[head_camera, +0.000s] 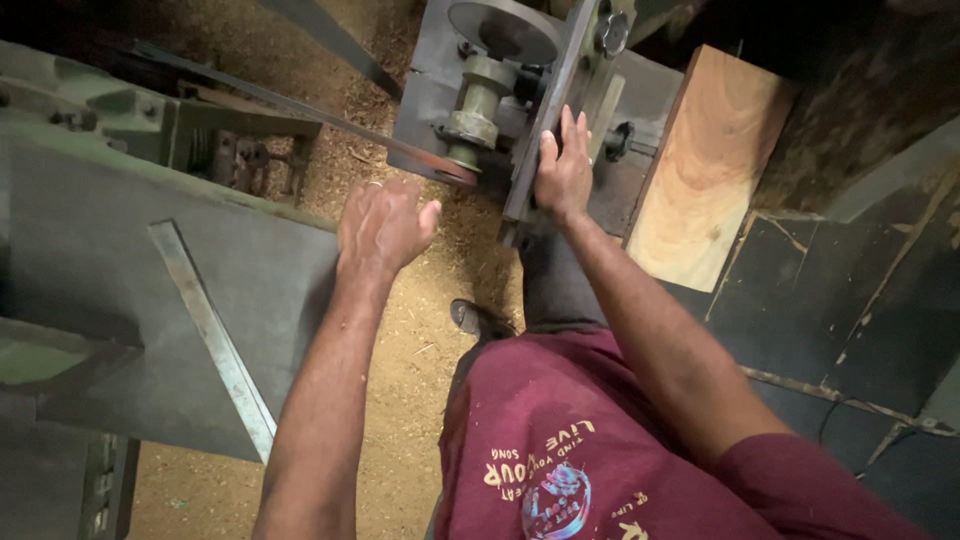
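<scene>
Plate (545, 120), grey steel, upright | right hand (563, 170) flat on it | rust perhaps

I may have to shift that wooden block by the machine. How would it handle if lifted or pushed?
The wooden block looks thick and solid, so probably stiff and fairly heavy. Its flat faces suggest sliding, not rolling. The smooth sawn face may be dusty, given the sawdust nearby.

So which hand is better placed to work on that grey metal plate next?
Probably the right hand: it already lies flat on the plate. The left hand hangs loosely curled above the sawdust floor, touching nothing.
</scene>
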